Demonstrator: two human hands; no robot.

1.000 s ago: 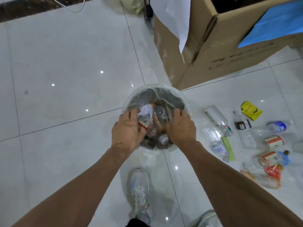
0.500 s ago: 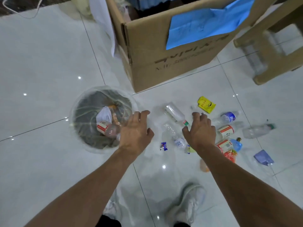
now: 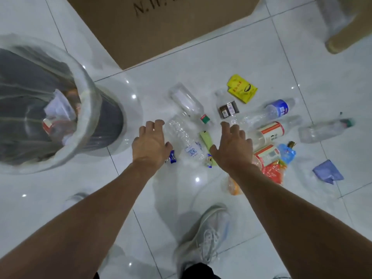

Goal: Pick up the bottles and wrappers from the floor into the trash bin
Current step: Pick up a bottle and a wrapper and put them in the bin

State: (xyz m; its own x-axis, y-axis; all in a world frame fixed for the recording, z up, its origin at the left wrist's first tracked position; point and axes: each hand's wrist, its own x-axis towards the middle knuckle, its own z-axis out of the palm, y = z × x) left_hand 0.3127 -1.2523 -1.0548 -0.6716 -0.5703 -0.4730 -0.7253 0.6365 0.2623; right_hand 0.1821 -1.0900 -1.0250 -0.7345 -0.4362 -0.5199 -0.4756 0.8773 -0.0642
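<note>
- Left hand (image 3: 151,142) hovers open and empty, just right of the trash bin (image 3: 88,109).
- Right hand (image 3: 233,147) hovers open, empty, farther right.
- A clear bottle (image 3: 184,137) lies between them; other bottles and wrappers lie well right of the bin.

We see cool, even overhead light with a bluish cast, fairly bright. The glossy floor (image 3: 231,57) throws back small pinpoint glints, one just beside the trash bin (image 3: 88,101), more below it. Shadows are soft and faint under both forearms. The trash bin is smeared by motion blur, its liner hazy. The cardboard box (image 3: 161,23) above the trash bin is soft too. Wide-angle bending stretches the tile lines toward the edges.
</note>
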